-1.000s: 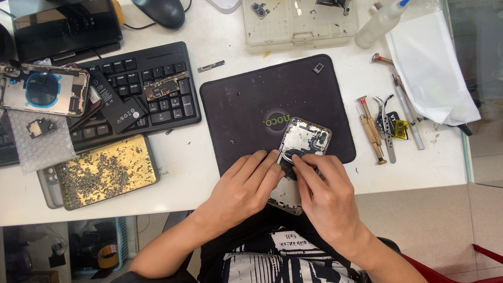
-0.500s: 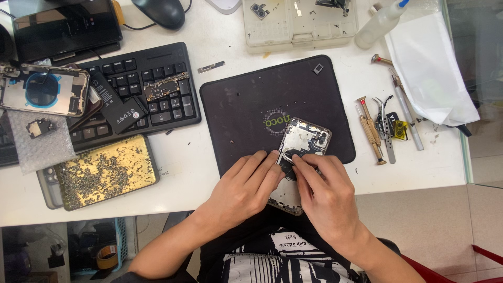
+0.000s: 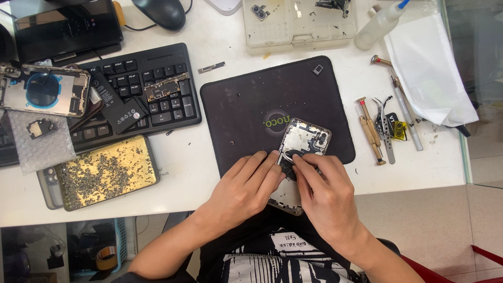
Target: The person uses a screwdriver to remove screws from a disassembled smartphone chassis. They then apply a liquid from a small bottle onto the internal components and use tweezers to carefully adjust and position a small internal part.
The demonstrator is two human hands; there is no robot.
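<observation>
my left hand [image 3: 246, 186] pins the opened silver phone back housing [image 3: 304, 144] flat on the black rubber work mat [image 3: 251, 105], fingers closed over its edge. my right hand [image 3: 327, 196] pinches a dark flex part [image 3: 288, 163] at mid-frame. risk: pulling too hard likely tears the flex; loose tiny screws on the mat could scatter if the housing slides.

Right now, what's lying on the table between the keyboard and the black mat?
Head view: between the keyboard and black mat, only a small metal strip on white table.
</observation>
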